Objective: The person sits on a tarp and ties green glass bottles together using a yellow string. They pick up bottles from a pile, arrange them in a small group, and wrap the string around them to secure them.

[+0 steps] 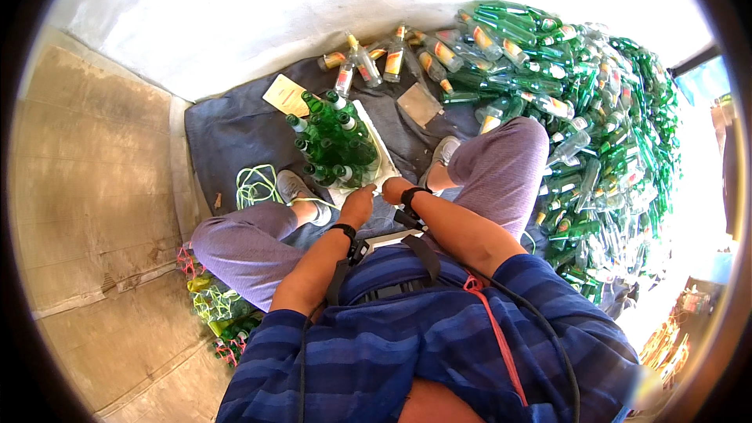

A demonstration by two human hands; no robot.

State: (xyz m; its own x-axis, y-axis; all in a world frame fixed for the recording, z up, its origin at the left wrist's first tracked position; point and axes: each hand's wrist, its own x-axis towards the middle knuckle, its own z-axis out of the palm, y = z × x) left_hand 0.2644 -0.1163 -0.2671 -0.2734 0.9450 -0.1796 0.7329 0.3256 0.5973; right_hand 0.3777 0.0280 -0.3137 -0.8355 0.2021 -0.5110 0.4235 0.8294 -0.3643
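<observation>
A cluster of green glass bottles (333,137) stands upright, packed close together, on a white board (379,139) between my feet. At the board's near edge my left hand (359,206) is closed, and a thin yellow-green cord (257,186) runs to it from a loose heap beside my left shoe. My right hand (394,189) is also closed, just right of the left one, by the near corner of the board. What its fingers grip is too small to make out.
Many loose green and clear bottles (580,110) are piled high on the right. Several clear bottles (394,55) stand or lie by the wall. Yellow card (285,97) and brown cardboard (420,105) lie on the dark sheet (227,137). Corded green bottles (233,333) sit at lower left.
</observation>
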